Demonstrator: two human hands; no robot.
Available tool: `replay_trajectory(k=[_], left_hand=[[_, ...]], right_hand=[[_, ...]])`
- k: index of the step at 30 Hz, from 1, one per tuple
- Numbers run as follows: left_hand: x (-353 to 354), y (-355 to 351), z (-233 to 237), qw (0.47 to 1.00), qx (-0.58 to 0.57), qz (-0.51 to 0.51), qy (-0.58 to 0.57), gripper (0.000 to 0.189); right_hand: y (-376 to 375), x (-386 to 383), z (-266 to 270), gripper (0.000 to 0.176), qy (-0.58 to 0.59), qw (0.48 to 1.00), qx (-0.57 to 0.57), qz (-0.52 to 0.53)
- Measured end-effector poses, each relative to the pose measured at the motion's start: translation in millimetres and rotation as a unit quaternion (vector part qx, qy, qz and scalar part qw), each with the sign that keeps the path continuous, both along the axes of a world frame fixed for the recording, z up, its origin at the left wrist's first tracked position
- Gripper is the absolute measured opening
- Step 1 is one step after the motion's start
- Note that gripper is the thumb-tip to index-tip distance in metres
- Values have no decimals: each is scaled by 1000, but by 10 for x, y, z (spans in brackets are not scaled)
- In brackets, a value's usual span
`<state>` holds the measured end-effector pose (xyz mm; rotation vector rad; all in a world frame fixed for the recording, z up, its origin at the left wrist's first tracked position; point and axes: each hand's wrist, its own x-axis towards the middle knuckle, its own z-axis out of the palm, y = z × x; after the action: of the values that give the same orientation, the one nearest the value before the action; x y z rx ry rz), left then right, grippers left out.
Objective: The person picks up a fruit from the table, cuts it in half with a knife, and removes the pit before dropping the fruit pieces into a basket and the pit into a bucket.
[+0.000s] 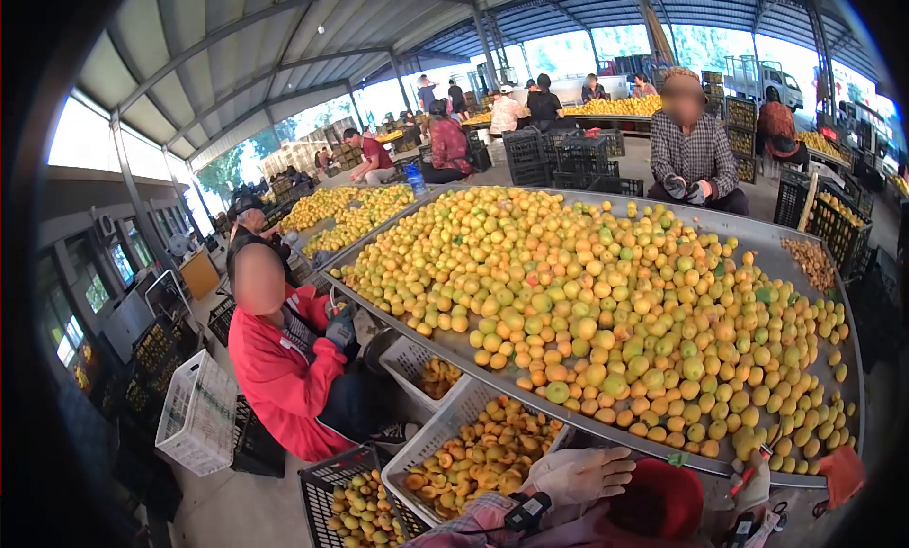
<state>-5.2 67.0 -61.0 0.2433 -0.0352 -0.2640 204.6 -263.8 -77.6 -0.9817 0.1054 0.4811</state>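
My left hand, in a pale glove, is held palm up with its fingers stretched out and nothing in it. It is just right of a white crate of split apricots. My right hand, also gloved, is closed around a small red-handled tool at the near edge of the metal table. The tool's working end is too small to make out clearly. Whole yellow-orange apricots are heaped across the table, some right by my right hand.
A black crate of whole apricots stands at lower left. A person in a red jacket sits left of the table; another in a checked shirt sits across. Pits lie at the far right corner. An orange-red object hangs at the right edge.
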Motion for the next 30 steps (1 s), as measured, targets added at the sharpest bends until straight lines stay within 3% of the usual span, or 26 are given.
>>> replay_trajectory(k=[11,15,20,30], left_hand=[[-4,11,14,1000,28,7,0,56],[66,-8,-53,1000,9,2,-27,52],[118,-53,-41,1000,-7,-28,4,45],[77,-25,-80,999,22,-10,30,48]], right_hand=[[119,-49,-48,27,-27,996,-52,-73],[66,4,-137,27,-39,997,-69,-24],[131,-4,-114,26,-29,991,-104,-82],[113,-62,-41,31,-36,996,-58,-65]])
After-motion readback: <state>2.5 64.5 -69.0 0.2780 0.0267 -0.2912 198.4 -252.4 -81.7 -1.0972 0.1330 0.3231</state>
